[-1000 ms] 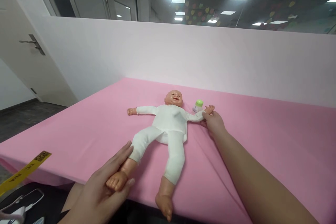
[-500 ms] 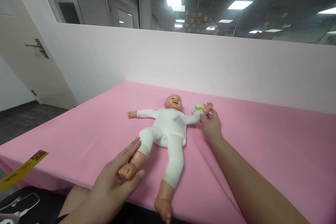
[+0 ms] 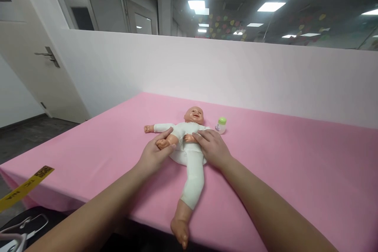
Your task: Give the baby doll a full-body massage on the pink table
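A baby doll (image 3: pixel 195 157) with a white cloth body lies face up on a pink-covered table (image 3: pixel 265 181), its head away from me. My left hand (image 3: pixel 158 149) is wrapped round the lower part of the leg on the left, which is bent up over the belly. Across the doll's middle, my right hand (image 3: pixel 213 145) grips the arm on the right, so that its small hand rests on the belly. The other leg stretches toward me past the table edge, and the other arm points left.
A small baby bottle (image 3: pixel 221 126) with a green cap stands to the right of the doll's head. A white wall (image 3: pixel 224 71) with glass above runs behind the table. At the left are a door (image 3: pixel 32 59) and a yellow strip (image 3: pixel 26 189).
My left hand has pushed the doll's leg up and bent it toward the belly. The right hand has brought the doll's arm inward across the body, uncovering the bottle.
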Available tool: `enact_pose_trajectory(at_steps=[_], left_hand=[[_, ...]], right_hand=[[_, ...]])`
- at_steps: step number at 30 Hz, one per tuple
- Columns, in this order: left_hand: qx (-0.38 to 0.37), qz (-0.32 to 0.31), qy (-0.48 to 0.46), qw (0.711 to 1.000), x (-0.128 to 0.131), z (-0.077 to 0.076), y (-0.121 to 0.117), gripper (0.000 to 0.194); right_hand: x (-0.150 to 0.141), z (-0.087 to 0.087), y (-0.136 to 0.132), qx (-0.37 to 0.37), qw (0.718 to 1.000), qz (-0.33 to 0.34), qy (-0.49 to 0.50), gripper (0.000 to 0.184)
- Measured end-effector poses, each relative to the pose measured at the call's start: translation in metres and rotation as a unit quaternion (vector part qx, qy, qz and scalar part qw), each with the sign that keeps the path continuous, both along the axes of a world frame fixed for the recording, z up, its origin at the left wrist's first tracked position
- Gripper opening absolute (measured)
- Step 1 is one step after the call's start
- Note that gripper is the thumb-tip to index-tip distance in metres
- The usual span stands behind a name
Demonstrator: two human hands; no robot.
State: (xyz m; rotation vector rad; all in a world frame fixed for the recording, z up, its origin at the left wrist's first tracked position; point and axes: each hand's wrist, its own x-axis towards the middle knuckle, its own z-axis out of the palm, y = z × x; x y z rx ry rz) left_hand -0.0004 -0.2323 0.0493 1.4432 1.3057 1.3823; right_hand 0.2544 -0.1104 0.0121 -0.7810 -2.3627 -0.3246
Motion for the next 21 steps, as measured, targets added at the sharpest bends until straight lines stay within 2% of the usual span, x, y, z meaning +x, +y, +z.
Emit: enact_pose_trajectory(at_steps=[5, 8, 11, 17, 21], left_hand=[[0.003, 0.007, 0.017, 1.0, -0.001, -0.007, 0.007, 0.082], [0.007, 0.011, 0.039, 0.999, -0.005, -0.008, -0.007, 0.082], [0.04, 0.004, 0.085, 0.996, -0.009, -0.009, -0.034, 0.077], [0.034, 0.015, 0.173, 0.984, -0.028, -0.019, -0.1, 0.067], [0.037, 0.041, 0.24, 0.969, -0.043, -0.033, -0.127, 0.067]], right_hand=[[0.0, 0.0, 0.001, -0.013, 0.999, 0.014, 0.035, 0.041], [0.001, 0.001, 0.001, -0.047, 0.995, 0.013, 0.091, 0.042], [0.007, 0.002, 0.002, -0.12, 0.978, -0.025, 0.169, 0.044], [0.043, 0.0, 0.022, -0.236, 0.899, -0.134, 0.344, 0.063], [0.07, -0.008, 0.044, -0.339, 0.809, -0.219, 0.426, 0.072]])
